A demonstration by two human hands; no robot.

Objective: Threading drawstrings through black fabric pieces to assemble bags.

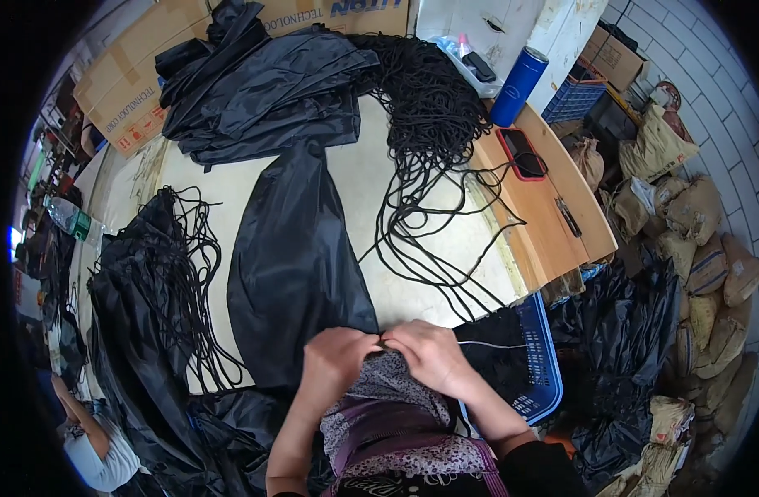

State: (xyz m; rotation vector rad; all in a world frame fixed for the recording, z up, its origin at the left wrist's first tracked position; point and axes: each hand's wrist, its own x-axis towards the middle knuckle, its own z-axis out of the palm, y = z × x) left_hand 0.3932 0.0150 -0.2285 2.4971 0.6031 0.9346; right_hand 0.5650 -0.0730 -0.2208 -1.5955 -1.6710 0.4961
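A black fabric bag lies lengthwise on the table, its near corner reaching the front edge. At that corner my left hand and my right hand meet, thumbs and fingers pinched closed on the fabric's edge. From beside my right hand a thin pale wire sticks out to the right; whether the fingers grip it is hidden. Just beyond, to the right, loose ends trail from a heap of black cords. Folded black fabric is piled at the far end of the bag.
Black corded bags hang over the table's left edge. A blue basket stands low at right. The wooden ledge carries a blue can, a red-cased phone and a black tool. Another person is at lower left.
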